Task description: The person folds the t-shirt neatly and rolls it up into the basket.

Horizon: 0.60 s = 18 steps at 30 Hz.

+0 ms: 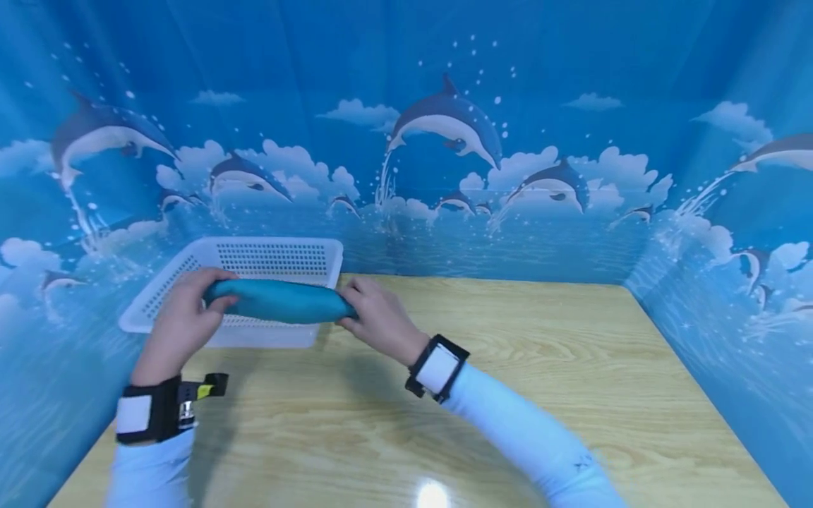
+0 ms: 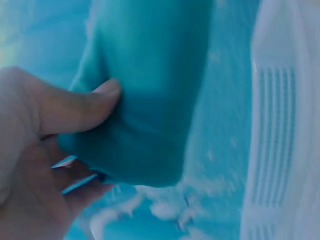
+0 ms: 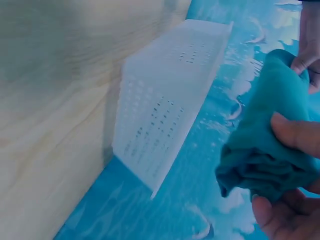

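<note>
A rolled teal cloth (image 1: 279,301) is held level above a white plastic basket (image 1: 273,261), one hand at each end. My left hand (image 1: 190,303) pinches its left end, thumb on the near side; the left wrist view shows that thumb pressed into the teal cloth (image 2: 150,100). At the other end, my right hand (image 1: 381,317) grips the roll between thumb and fingers. Folded layers show at that end of the cloth (image 3: 270,145) in the right wrist view. The cloth hides part of the basket's inside.
The basket, with slotted walls, stands at the back left of the wood-grain table (image 1: 508,367). A blue curtain (image 1: 540,233) printed with dolphins and clouds encloses the table at the back and both sides.
</note>
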{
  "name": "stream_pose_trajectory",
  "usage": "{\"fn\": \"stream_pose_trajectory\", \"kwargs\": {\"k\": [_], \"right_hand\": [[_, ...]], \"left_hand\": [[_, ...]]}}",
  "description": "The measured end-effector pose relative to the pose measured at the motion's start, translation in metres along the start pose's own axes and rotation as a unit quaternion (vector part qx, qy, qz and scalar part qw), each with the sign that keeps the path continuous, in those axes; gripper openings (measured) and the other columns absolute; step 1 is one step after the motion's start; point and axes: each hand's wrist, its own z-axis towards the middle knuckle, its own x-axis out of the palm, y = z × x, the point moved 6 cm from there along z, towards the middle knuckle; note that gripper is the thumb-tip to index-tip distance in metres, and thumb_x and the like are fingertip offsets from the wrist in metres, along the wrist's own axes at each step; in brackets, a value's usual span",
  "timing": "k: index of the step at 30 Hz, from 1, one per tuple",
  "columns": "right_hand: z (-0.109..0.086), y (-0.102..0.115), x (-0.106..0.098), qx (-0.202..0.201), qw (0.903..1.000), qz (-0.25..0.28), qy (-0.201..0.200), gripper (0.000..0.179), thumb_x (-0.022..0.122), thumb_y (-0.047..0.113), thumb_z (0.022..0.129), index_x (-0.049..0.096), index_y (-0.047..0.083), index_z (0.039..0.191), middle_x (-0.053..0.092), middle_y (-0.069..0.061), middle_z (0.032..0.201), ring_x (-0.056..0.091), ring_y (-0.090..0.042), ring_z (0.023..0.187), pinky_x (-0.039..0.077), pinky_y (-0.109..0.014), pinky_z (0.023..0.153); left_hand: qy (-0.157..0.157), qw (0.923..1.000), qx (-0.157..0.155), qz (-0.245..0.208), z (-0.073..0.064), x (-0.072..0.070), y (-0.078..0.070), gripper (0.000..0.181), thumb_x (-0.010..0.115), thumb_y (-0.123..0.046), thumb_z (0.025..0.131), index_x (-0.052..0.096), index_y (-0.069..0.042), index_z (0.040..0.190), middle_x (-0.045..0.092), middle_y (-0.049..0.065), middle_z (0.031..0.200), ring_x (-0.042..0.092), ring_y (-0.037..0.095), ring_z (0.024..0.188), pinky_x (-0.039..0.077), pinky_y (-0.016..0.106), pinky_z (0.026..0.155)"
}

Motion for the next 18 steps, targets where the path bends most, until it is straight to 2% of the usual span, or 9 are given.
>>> {"fn": "stream_pose_trajectory", "kwargs": {"k": [2,5,7,9,12,15,18], "right_hand": [[0.020,0.010,0.010,-0.015,0.9995,-0.027,0.000,0.049,0.066,0.031,0.089,0.054,0.010,0.131,0.054,-0.005,0.117,0.052,-0.013,0.102,0.049,-0.023,0.082],[0.040,0.022,0.025,-0.027,0.9978,-0.061,0.005,0.049,0.063,0.029,0.091,0.051,0.008,0.134,0.052,-0.005,0.119,0.050,-0.013,0.105,0.048,-0.023,0.085],[0.048,0.028,0.035,-0.027,0.9970,-0.071,0.014,0.049,0.062,0.028,0.091,0.051,0.009,0.134,0.052,-0.004,0.119,0.049,-0.012,0.106,0.049,-0.022,0.086],[0.054,0.032,0.044,-0.024,0.9968,-0.073,0.021,0.048,0.062,0.027,0.091,0.051,0.009,0.134,0.052,-0.003,0.119,0.049,-0.012,0.106,0.049,-0.022,0.086],[0.061,0.033,0.056,-0.010,0.9978,-0.059,0.029,0.048,0.061,0.025,0.092,0.047,0.012,0.136,0.052,-0.003,0.120,0.049,-0.012,0.108,0.049,-0.021,0.087],[0.064,0.026,0.068,0.010,0.9987,-0.038,0.031,0.047,0.061,0.023,0.092,0.044,0.016,0.135,0.053,-0.003,0.120,0.050,-0.012,0.109,0.050,-0.022,0.087],[0.064,0.019,0.079,0.026,0.9986,-0.022,0.041,0.042,0.060,0.021,0.093,0.046,0.017,0.132,0.054,-0.002,0.120,0.050,-0.012,0.110,0.050,-0.022,0.087]], "left_hand": [[-0.048,0.9988,-0.008,-0.002,0.002,-0.010,0.015,0.024,0.052,-0.008,0.096,0.058,0.001,0.118,0.054,0.023,0.114,0.046,0.038,0.105,0.040,0.055,0.081],[-0.104,0.9943,-0.024,-0.002,0.001,-0.016,0.036,0.024,0.052,-0.002,0.094,0.059,0.005,0.116,0.056,0.026,0.116,0.045,0.043,0.111,0.038,0.060,0.087],[-0.130,0.9908,-0.035,0.004,-0.001,-0.018,0.048,0.023,0.053,-0.001,0.093,0.061,0.006,0.113,0.057,0.027,0.115,0.045,0.044,0.113,0.033,0.062,0.094],[-0.143,0.9886,-0.045,0.011,-0.002,-0.018,0.058,0.023,0.054,0.000,0.092,0.061,0.007,0.112,0.058,0.028,0.113,0.046,0.045,0.112,0.028,0.064,0.098],[-0.122,0.9901,-0.067,0.016,0.000,-0.014,0.073,0.026,0.053,-0.002,0.092,0.061,0.006,0.115,0.057,0.029,0.112,0.047,0.045,0.109,0.032,0.062,0.095],[-0.077,0.9933,-0.084,0.019,0.005,-0.004,0.085,0.029,0.051,-0.007,0.094,0.059,0.006,0.119,0.057,0.028,0.111,0.051,0.041,0.098,0.043,0.053,0.077],[-0.041,0.9939,-0.098,0.031,0.007,0.009,0.097,0.030,0.054,-0.010,0.093,0.060,0.006,0.117,0.060,0.026,0.106,0.054,0.034,0.087,0.042,0.039,0.063]]}}
